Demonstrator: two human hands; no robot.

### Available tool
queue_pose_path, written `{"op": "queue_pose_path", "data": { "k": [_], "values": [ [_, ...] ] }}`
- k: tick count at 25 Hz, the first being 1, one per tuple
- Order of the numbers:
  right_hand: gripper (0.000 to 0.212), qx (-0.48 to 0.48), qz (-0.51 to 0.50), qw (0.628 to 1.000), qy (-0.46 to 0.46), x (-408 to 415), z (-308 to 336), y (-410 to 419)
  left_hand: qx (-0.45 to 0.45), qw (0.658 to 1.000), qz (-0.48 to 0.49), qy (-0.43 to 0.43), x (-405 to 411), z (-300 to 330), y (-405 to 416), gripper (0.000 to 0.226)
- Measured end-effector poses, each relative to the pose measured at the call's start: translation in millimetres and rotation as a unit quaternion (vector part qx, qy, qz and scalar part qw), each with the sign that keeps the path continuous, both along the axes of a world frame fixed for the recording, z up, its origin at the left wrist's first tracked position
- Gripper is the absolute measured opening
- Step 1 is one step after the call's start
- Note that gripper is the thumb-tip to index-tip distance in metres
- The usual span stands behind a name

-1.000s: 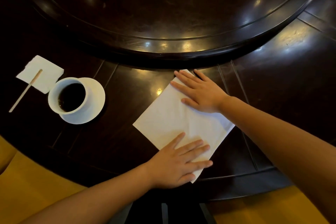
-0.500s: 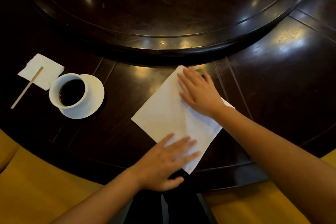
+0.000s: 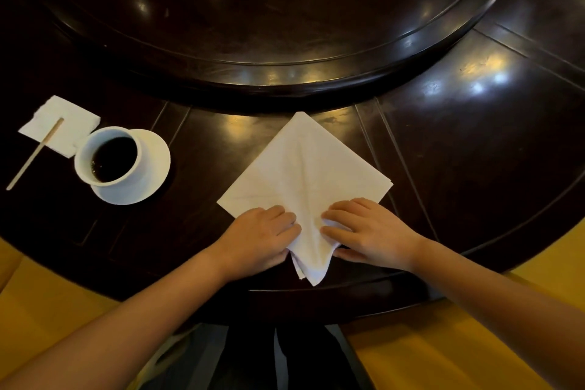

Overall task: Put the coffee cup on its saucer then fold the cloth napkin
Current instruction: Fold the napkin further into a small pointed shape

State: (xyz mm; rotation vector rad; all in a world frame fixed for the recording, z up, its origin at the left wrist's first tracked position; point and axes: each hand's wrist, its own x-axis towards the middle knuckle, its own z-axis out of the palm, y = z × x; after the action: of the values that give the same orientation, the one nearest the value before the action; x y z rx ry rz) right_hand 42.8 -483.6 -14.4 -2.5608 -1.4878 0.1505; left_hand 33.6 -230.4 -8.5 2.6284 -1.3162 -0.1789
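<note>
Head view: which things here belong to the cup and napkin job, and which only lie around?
Belong to the job:
coffee cup, on its saucer
cloth napkin, held at its near corner by left hand and right hand

Lying about:
small paper napkin
wooden stirrer

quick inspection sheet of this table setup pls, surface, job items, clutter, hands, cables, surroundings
surface: dark glossy wooden table with a raised round centre; light glare, no spills seen
job's things: coffee cup, full of dark coffee, sits on its saucer; cloth napkin lies as a diamond, near corner bunched over the table edge
clutter: small paper napkin left of the cup, wooden stirrer lying across it
grippers: left hand and right hand both pinch the napkin's near corner with their fingers
cables: nothing seen
surroundings: yellow seat at the table's near edge
</note>
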Motion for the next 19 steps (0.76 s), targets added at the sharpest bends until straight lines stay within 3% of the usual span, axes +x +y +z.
{"op": "queue_pose_path", "data": {
  "k": [5,10,15,19],
  "values": [
    [0.020,0.012,0.050,0.999,-0.009,5.1,3.0,-6.0,0.000,0.999,-0.045,-0.013,2.6,0.1,9.3,0.020],
    [0.040,-0.035,0.033,0.999,0.015,17.1,13.4,-2.9,-0.012,0.998,-0.051,0.031,11.0,1.4,23.4,0.028],
    [0.013,0.020,-0.017,1.000,0.000,6.9,12.7,-0.4,-0.055,0.998,-0.026,0.000,0.6,-4.3,30.4,0.013],
    [0.009,0.095,-0.107,0.990,0.023,-18.7,4.5,-1.9,-0.111,0.993,0.026,-0.009,-20.1,-13.9,41.5,0.016]
  ]
}}
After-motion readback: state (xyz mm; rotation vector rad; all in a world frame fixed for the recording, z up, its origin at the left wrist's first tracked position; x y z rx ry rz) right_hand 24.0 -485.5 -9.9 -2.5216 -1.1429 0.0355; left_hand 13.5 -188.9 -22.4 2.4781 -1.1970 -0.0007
